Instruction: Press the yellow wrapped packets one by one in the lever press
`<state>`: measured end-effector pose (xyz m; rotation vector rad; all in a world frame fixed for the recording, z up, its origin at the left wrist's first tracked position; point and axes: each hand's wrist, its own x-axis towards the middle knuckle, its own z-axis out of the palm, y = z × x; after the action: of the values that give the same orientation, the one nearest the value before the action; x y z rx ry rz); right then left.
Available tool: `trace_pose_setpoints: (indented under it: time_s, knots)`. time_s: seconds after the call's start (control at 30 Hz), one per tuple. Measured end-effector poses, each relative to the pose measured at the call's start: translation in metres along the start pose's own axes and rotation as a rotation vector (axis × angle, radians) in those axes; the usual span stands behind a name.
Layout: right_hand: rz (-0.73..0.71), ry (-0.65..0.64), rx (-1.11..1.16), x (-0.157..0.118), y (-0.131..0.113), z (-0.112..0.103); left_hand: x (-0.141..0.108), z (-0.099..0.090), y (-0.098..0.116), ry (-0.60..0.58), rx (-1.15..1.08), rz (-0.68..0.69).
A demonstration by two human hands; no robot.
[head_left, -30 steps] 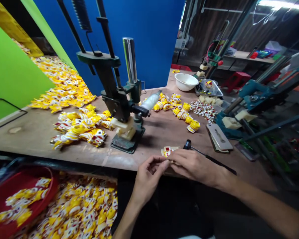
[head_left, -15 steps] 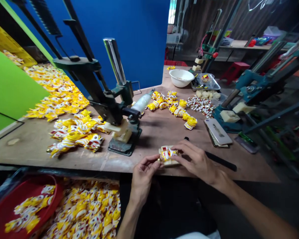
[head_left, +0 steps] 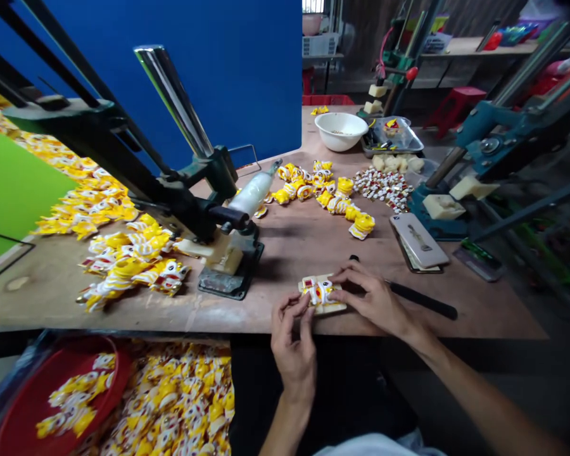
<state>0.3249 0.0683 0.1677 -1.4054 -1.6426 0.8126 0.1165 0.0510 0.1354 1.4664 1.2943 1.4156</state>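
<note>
Within a dim workshop [head_left: 356, 69], beside a blue partition [head_left: 228, 82], at a brown table [head_left: 285, 250], the left hand [head_left: 292, 342] and right hand [head_left: 373, 301] flank a pale block [head_left: 331, 309], seemingly positioning the yellow-and-white figure [head_left: 321, 292] on it, the next move calling for steadiness, though whether either pinches it I cannot tell.

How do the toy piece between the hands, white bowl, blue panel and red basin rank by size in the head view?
Largest first:
Blue panel
Red basin
White bowl
Toy piece, partly hidden
</note>
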Motion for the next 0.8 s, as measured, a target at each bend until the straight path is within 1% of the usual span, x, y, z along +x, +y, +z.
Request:
trace_pose_setpoints:
  time_s: [0.13, 0.2, 0.33, 0.5, 0.6, 0.67, 0.73, 0.8]
  knots:
    - [0.003, 0.064, 0.023, -0.004, 0.003, 0.007, -0.023, 0.031, 0.007, 0.199, 0.064, -0.045]
    - [0.006, 0.095, 0.057, -0.007, 0.004, 0.012, -0.030, 0.044, 0.009, 0.270, 0.081, -0.068]
    - [0.022, 0.156, 0.121, -0.012, 0.005, 0.023, -0.035, 0.058, 0.007, 0.320, 0.140, -0.068]
    - [0.051, 0.230, 0.143, -0.017, 0.006, 0.039, -0.036, 0.061, -0.002, 0.393, 0.167, -0.055]
    - [0.058, 0.255, 0.144, -0.019, 0.008, 0.043, -0.034, 0.057, -0.009, 0.371, 0.064, -0.117]
    - [0.050, 0.244, 0.092, -0.019, 0.009, 0.042, -0.031, 0.052, -0.015, 0.334, -0.012, -0.134]
    - [0.036, 0.204, 0.029, -0.017, 0.007, 0.037, -0.026, 0.047, -0.020, 0.303, -0.009, -0.072]
    - [0.019, 0.142, -0.013, -0.012, 0.003, 0.029, -0.018, 0.043, -0.022, 0.274, 0.063, 0.008]
